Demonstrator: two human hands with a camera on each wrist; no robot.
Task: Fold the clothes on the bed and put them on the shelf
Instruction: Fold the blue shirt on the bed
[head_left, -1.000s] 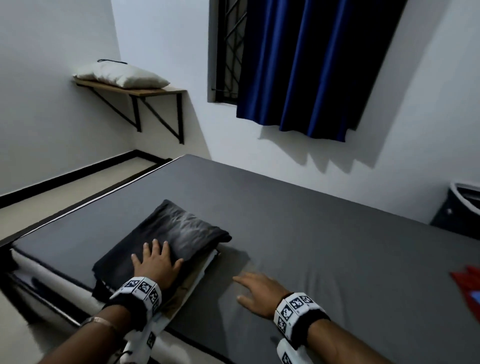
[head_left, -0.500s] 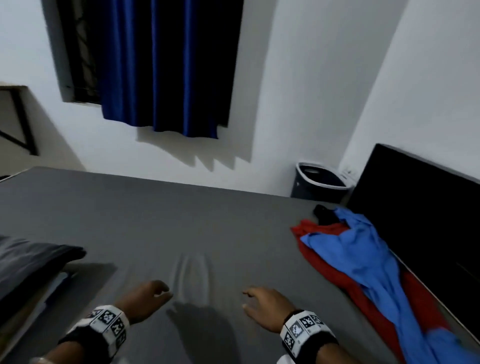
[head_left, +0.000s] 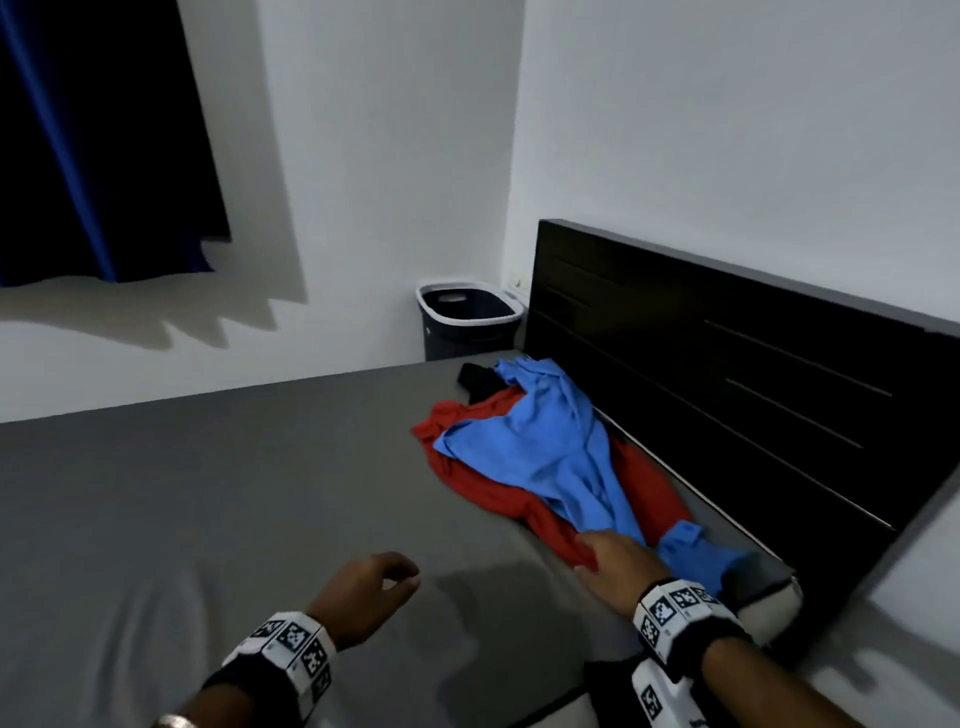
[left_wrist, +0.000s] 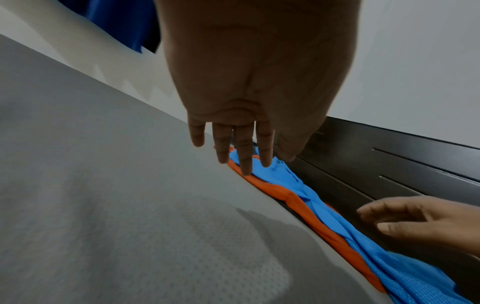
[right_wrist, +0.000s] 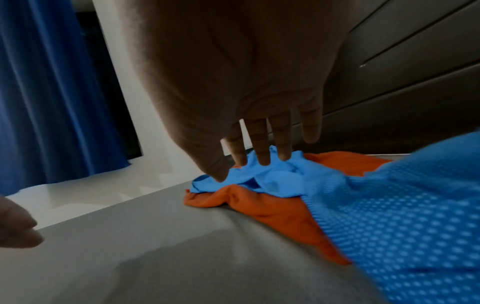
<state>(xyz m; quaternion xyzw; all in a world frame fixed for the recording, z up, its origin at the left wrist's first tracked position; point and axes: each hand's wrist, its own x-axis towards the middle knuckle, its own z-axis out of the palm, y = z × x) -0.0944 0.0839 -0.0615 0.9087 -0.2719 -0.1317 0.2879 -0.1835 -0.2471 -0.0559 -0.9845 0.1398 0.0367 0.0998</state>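
An unfolded blue garment (head_left: 545, 452) lies on top of a red garment (head_left: 483, 493) on the grey bed (head_left: 208, 493), against the black headboard (head_left: 727, 395). A small black cloth (head_left: 475, 376) shows at the far end of the pile. My right hand (head_left: 610, 564) reaches over the pile's near end with its fingers (right_wrist: 262, 144) straight and apart, holding nothing; whether it touches the cloth I cannot tell. My left hand (head_left: 374, 587) hovers over bare bed to the left, fingers loosely curled, empty. The wrist views show the blue garment (right_wrist: 389, 226) and the red garment (left_wrist: 311, 216) close up.
A dark laundry basket (head_left: 467, 317) stands on the floor in the corner beyond the bed. A blue curtain (head_left: 93, 156) hangs on the far wall at left. The bed's near right corner (head_left: 779, 597) is just beside my right wrist.
The view has swung right, away from the folded dark pile and the wall shelf. Both hands have moved right across the bed, and my right hand has reached the red and blue clothes.
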